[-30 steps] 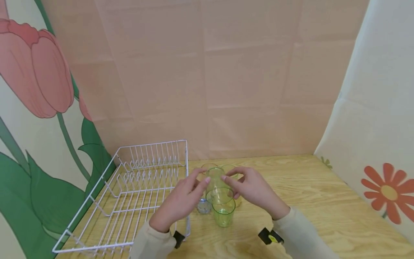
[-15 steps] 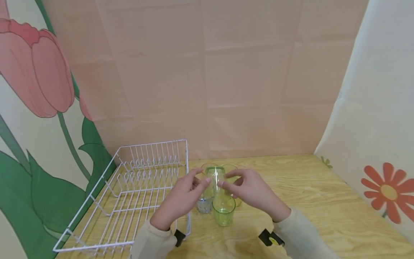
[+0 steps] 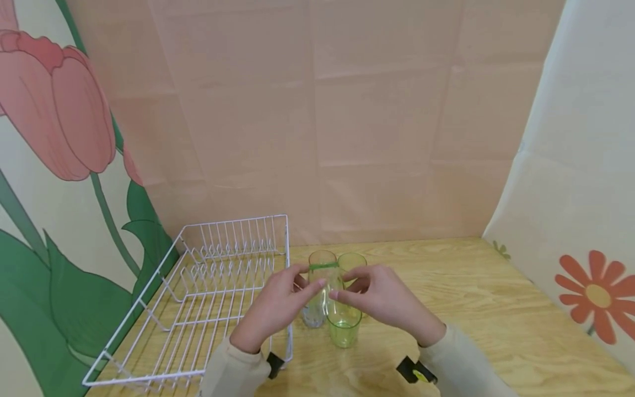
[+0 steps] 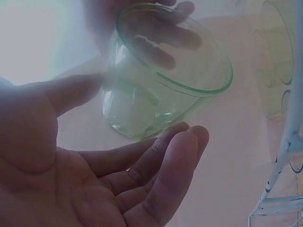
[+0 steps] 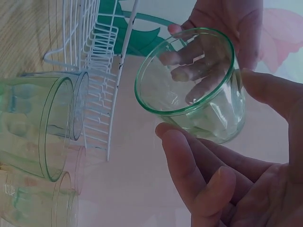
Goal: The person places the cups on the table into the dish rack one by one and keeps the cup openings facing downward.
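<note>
Hands in mid-air above the worktop [image 3: 471,309]: left hand [image 3: 278,303] and right hand [image 3: 384,300] pinch, from opposite sides, one tilted pale-green glass [image 5: 208,116], rim darker green, fingers showing through its transparent wall. Near it stand four see-through tumblers: one green tumbler [image 3: 344,335], one bluish tumbler [image 3: 313,317], one yellowish tumbler [image 3: 353,259], one pinkish tumbler [image 3: 322,256]. One white wire rack [image 3: 149,379] occupies the left side.

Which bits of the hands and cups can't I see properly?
Head view: much of the yellowish back tumbler, hidden by the right hand.
Left wrist view: the right hand behind the held green tumbler, blurred, cut off by the top edge.
Right wrist view: part of the standing green tumbler, cut off by the left edge.
</note>
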Demonstrator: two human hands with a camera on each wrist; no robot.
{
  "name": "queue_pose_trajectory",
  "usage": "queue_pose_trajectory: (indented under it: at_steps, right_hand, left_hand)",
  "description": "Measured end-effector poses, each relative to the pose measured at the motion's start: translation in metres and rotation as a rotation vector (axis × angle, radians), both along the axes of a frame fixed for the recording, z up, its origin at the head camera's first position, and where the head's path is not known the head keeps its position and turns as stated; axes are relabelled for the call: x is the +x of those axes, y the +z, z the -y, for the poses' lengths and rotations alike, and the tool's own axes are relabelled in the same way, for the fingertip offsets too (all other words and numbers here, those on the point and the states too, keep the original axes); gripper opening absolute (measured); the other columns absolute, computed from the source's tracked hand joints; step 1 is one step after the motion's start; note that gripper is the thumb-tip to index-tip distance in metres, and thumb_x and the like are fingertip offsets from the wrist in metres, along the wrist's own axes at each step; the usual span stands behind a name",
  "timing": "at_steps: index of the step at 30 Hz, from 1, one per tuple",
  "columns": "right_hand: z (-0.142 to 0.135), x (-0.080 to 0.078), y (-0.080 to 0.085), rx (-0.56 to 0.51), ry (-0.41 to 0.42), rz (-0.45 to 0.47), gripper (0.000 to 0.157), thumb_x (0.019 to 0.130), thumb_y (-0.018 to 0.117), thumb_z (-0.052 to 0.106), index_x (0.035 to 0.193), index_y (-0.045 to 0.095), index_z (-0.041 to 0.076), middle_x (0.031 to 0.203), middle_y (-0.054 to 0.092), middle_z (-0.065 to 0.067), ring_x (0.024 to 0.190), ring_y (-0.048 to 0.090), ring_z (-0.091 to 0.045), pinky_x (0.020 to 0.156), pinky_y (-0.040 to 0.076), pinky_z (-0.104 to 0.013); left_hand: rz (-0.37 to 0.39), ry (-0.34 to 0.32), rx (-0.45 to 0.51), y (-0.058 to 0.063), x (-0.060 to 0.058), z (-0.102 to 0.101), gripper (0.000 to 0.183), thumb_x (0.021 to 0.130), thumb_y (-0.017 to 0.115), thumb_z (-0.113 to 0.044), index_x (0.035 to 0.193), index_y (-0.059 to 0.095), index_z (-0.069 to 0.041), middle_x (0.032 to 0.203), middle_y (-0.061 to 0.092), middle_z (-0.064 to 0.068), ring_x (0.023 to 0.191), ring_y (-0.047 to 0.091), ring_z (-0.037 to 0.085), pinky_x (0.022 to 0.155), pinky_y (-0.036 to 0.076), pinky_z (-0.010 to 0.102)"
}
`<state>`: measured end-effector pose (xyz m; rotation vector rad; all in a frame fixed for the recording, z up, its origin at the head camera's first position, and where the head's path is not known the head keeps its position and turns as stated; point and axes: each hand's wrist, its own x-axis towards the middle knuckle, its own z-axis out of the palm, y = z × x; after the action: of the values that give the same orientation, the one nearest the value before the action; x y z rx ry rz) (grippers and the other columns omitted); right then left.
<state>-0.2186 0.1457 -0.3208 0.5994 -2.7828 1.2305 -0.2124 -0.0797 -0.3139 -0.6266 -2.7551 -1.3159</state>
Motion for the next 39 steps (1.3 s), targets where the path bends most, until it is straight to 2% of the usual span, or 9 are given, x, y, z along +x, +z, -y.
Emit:
queue_pose_trajectory:
  at_steps: [6, 12, 17, 23, 28, 33, 39]
  right_hand:
    - [0.001, 0.002, 0.000, -0.008, 0.016, -0.023, 0.057, 0.084, 0.077, 0.051, 0.116, 0.071, 0.004, 0.089, 0.075, 0.000, 0.077, 0.070, -0.011, 0.064, 0.056, -0.030]
    - [0.003, 0.005, -0.004, -0.037, 0.052, -0.032, 0.055, 0.083, 0.079, 0.048, 0.118, 0.069, 0.007, 0.094, 0.075, -0.003, 0.077, 0.070, -0.013, 0.063, 0.056, -0.028]
    - [0.007, 0.007, -0.007, -0.055, 0.108, -0.052, 0.053, 0.084, 0.079, 0.045, 0.119, 0.068, 0.008, 0.100, 0.075, -0.006, 0.072, 0.069, -0.011, 0.063, 0.056, -0.027]
    - [0.013, 0.009, -0.009, -0.080, 0.162, -0.077, 0.044, 0.084, 0.080, 0.042, 0.118, 0.069, 0.018, 0.100, 0.075, -0.001, 0.068, 0.067, -0.009, 0.060, 0.056, -0.028]
    - [0.018, 0.009, -0.011, -0.095, 0.187, -0.087, 0.041, 0.083, 0.082, 0.039, 0.117, 0.068, 0.023, 0.103, 0.074, 0.003, 0.069, 0.067, -0.009, 0.058, 0.055, -0.029]
    - [0.019, 0.009, -0.014, -0.060, 0.189, -0.087, 0.047, 0.083, 0.082, 0.039, 0.124, 0.066, 0.021, 0.112, 0.072, 0.001, 0.070, 0.065, -0.009, 0.057, 0.054, -0.029]
    - [0.013, 0.008, -0.019, -0.001, 0.165, -0.135, 0.050, 0.085, 0.081, 0.031, 0.127, 0.064, 0.011, 0.122, 0.068, -0.007, 0.072, 0.062, -0.006, 0.055, 0.052, -0.026]
  left_hand:
    - [0.009, 0.002, 0.008, 0.001, 0.002, 0.001, 0.068, 0.096, 0.058, -0.057, 0.136, 0.054, -0.002, 0.102, 0.069, 0.007, 0.090, 0.065, 0.017, 0.073, 0.055, 0.037]
    - [0.026, 0.013, -0.036, 0.002, 0.004, 0.006, 0.071, 0.096, 0.056, -0.059, 0.141, 0.050, -0.005, 0.102, 0.067, 0.004, 0.084, 0.063, 0.015, 0.069, 0.053, 0.035]
    - [0.033, -0.022, -0.035, 0.004, 0.006, 0.014, 0.066, 0.096, 0.058, -0.056, 0.141, 0.050, -0.009, 0.094, 0.064, 0.004, 0.076, 0.060, 0.015, 0.062, 0.051, 0.034]
    - [0.034, -0.053, -0.043, 0.007, 0.009, 0.023, 0.056, 0.093, 0.063, -0.055, 0.130, 0.056, -0.014, 0.088, 0.063, 0.002, 0.077, 0.059, 0.016, 0.062, 0.051, 0.034]
    - [0.007, -0.058, -0.041, 0.010, 0.013, 0.028, 0.057, 0.092, 0.066, -0.052, 0.128, 0.057, -0.009, 0.092, 0.063, 0.001, 0.081, 0.059, 0.016, 0.064, 0.050, 0.033]
    - [-0.001, -0.025, -0.066, 0.010, 0.014, 0.034, 0.053, 0.091, 0.068, -0.051, 0.121, 0.057, -0.008, 0.094, 0.063, 0.001, 0.082, 0.059, 0.014, 0.065, 0.050, 0.032]
    - [-0.004, 0.088, -0.119, 0.014, 0.008, 0.048, 0.061, 0.089, 0.071, -0.048, 0.127, 0.056, -0.003, 0.095, 0.065, 0.001, 0.082, 0.060, 0.013, 0.065, 0.051, 0.031]
